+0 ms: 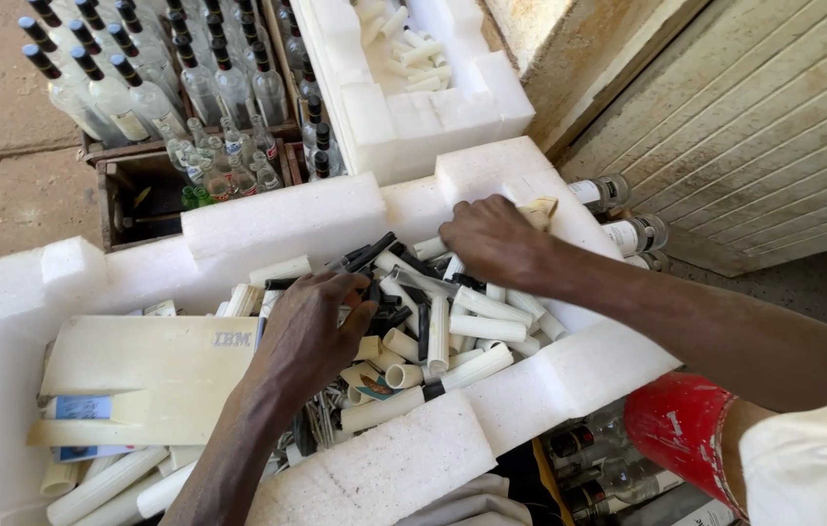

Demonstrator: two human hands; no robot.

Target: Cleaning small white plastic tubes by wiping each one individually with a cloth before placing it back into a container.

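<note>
A white foam tray [277,219] holds a heap of cream plastic tubes [477,326] mixed with black tube pieces [369,251]. My left hand [304,336] reaches into the middle of the heap, fingers curled down among the black and cream pieces. My right hand [491,239] rests palm down on the tubes at the tray's far right corner, fingers bent into the pile. Whether either hand grips a piece is hidden by the fingers. A flat cream plastic panel [141,375] lies in the tray to the left of my left hand.
A wooden crate [116,190] of clear glass bottles with black caps [141,88] stands behind the tray. A second foam tray [404,117] with more cream tubes lies beyond. More bottles [627,234] lie at the right beside a ribbed wall panel [773,117]. A red object [681,429] is near my right arm.
</note>
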